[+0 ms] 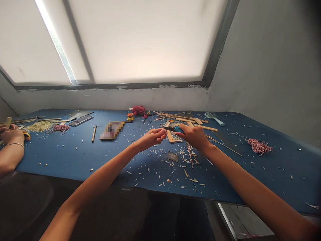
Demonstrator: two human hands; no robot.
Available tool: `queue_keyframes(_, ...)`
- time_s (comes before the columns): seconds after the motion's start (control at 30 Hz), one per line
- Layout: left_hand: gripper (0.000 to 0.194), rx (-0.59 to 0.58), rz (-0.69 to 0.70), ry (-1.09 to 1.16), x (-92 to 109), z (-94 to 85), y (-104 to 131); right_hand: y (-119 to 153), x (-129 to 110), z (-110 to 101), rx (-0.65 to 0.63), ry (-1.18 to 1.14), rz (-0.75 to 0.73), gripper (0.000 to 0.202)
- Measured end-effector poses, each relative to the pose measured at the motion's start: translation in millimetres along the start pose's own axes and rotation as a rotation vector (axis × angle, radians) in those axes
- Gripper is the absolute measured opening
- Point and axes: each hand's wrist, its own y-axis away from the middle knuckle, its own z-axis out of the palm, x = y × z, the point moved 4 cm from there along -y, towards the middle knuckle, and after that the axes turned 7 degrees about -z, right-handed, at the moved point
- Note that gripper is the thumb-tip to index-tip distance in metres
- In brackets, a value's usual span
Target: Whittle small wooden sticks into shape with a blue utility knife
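Over the blue tabletop (62,157): both your hands are up near the middle, just about meeting.
Right hand (194,134): yours is wrapped around the handle of a blue-handled knife (179,129), blade pointing over at your other fingers.
Left hand (152,138): fingers pinched together right by the blade tip; can't tell what, if anything, is between them, too small.
Knife spot: in your right grip, above the tabletop, in front of the wood strips.
Wood strips (185,119): kinda messy bunch behind and beside your hands, some lying across each other.
Metal plate (173,156): flat little grey thing on your side of the hands, with pale shavings (184,186) scattered all around.
Twisted cord (191,156): red and white, just right of that plate.
Left of you: a blurred-out rectangular thing (112,130), then a thin stick tool (94,134).
Back edge: red plush toy (138,110) near a yellow spool (130,116).
Right side: mint hairbrush (214,118), plus a red-and-white yarn bundle (259,146).
Far left: another person's hand (12,135) near a shavings pile (38,126).
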Motion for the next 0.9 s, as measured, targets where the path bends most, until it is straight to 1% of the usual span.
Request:
queue_keyframes(0.2, 0.017, -0.113, -0.094, 0.151, 3.4, -0.2, 3.0, 2.0, 5.6, 3.8, 0.049, 0.033, -0.043, 0.062)
queue_keyframes(0.33, 0.015, -0.146, -0.117, 0.247, 4.1, -2.5, -0.1, 1.0, 8.8, 2.9, 0.062, 0.035, -0.036, 0.064)
queue_keyframes(0.47, 0.017, -0.162, -0.156, 0.32, 5.4, -2.1, -6.2, -4.8, 7.4, 3.6, 0.043, 0.024, -0.02, 0.069)
queue_keyframes(0.53, 0.019, -0.164, -0.163, 0.349, 8.5, -2.0, -5.1, -6.8, 10.6, 4.9, 0.033, 0.016, 0.006, 0.072)
queue_keyframes(0.57, 0.02, -0.168, -0.168, 0.353, 10.6, -2.5, -2.4, -6.2, 16.0, 5.5, 0.024, 0.013, 0.038, 0.073)
queue_keyframes(0.6, 0.02, -0.177, -0.181, 0.341, 12.8, -3.2, 1.7, -3.5, 25.2, 6.2, 0.007, 0.011, 0.105, 0.075)
queue_keyframes(0.63, 0.02, -0.188, -0.199, 0.313, 14.9, -4.4, 6.9, 1.7, 38.7, 6.9, -0.018, 0.006, 0.217, 0.077)
queue_keyframes(0.67, 0.02, -0.195, -0.21, 0.279, 17.5, -6.1, 12.6, 9.8, 55.5, 7.1, -0.046, 0.002, 0.36, 0.079)
queue_keyframes(0.73, 0.019, -0.185, -0.195, 0.232, 23.4, -10.7, 22.2, 32.9, 91.7, 6.3, -0.095, -0.013, 0.684, 0.085)
queue_keyframes(0.77, 0.019, -0.163, -0.163, 0.236, 26.5, -13.1, 24.8, 43.2, 106.1, 4.7, -0.097, -0.008, 0.767, 0.087)
queue_keyframes(0.83, 0.018, -0.112, -0.096, 0.258, 29.9, -16.2, 25.1, 57.1, 125.2, 2.1, -0.092, -0.009, 0.845, 0.09)
queue_keyframes(0.9, 0.017, -0.081, -0.063, 0.23, 28.2, -16.1, 20.7, 60.2, 130.2, 0.5, -0.055, -0.03, 0.849, 0.09)
